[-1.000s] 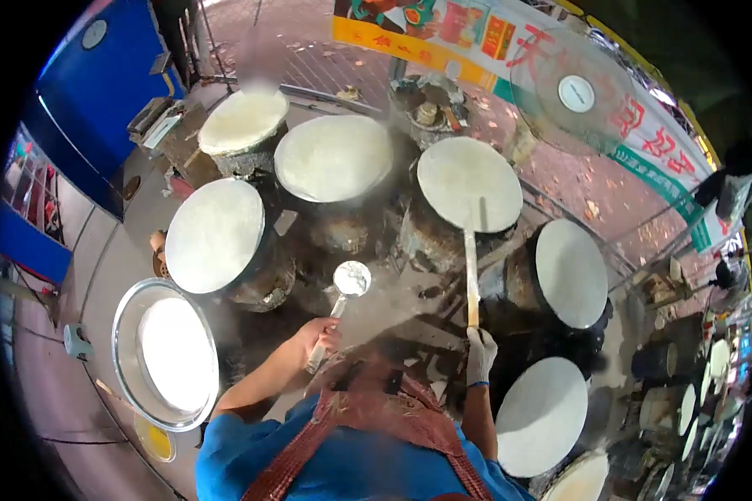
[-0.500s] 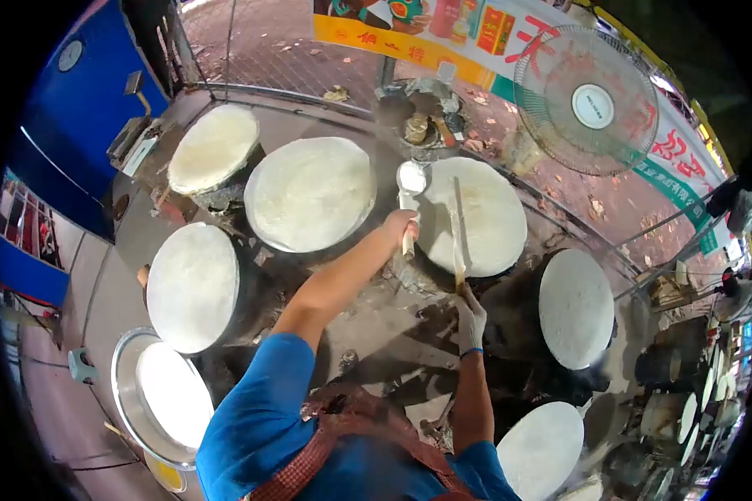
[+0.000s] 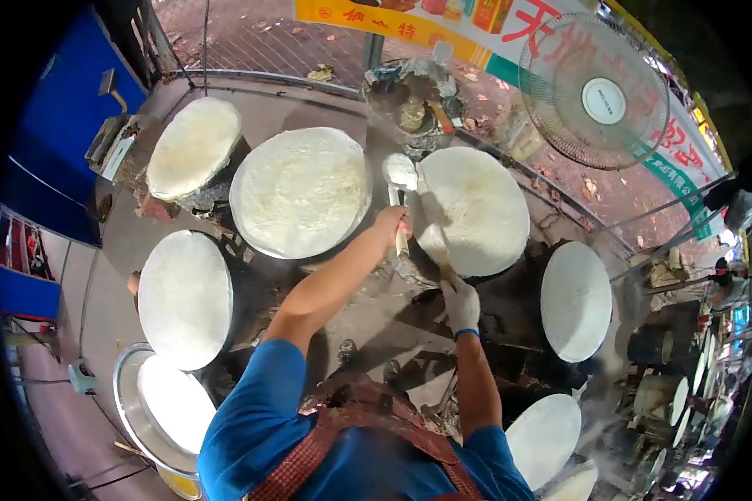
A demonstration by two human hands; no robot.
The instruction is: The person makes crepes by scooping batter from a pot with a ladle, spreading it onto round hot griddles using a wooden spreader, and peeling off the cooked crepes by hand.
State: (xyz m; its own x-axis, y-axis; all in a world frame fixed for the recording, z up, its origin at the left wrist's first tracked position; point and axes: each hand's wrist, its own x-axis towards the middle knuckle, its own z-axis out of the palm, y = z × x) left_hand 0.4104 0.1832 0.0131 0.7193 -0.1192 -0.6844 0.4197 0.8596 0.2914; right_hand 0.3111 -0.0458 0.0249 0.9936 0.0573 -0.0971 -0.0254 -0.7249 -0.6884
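Observation:
My left hand [image 3: 390, 224] is closed round the handle of a ladle [image 3: 402, 172], whose bowl is filled with white batter. The ladle is at the left edge of a round griddle coated with a thin white pancake [image 3: 485, 209]. Wearing a pale glove, my right hand [image 3: 461, 306] grips a flat-bladed spatula [image 3: 434, 244] by its handle. The blade lies at the pancake's lower-left rim and looks smeared with white; whether it touches the surface I cannot tell.
Several more batter-coated griddles surround me, including a large one [image 3: 301, 194] to the left and another [image 3: 575, 301] to the right. A metal basin [image 3: 129, 392] of white batter stands lower left. A fan [image 3: 593, 92] is beyond the griddles, near a banner.
The spatula has moved from across the pancake's middle to its left edge, and its blade has turned. The ladle has stayed beside the griddle, its batter bulging more at the right.

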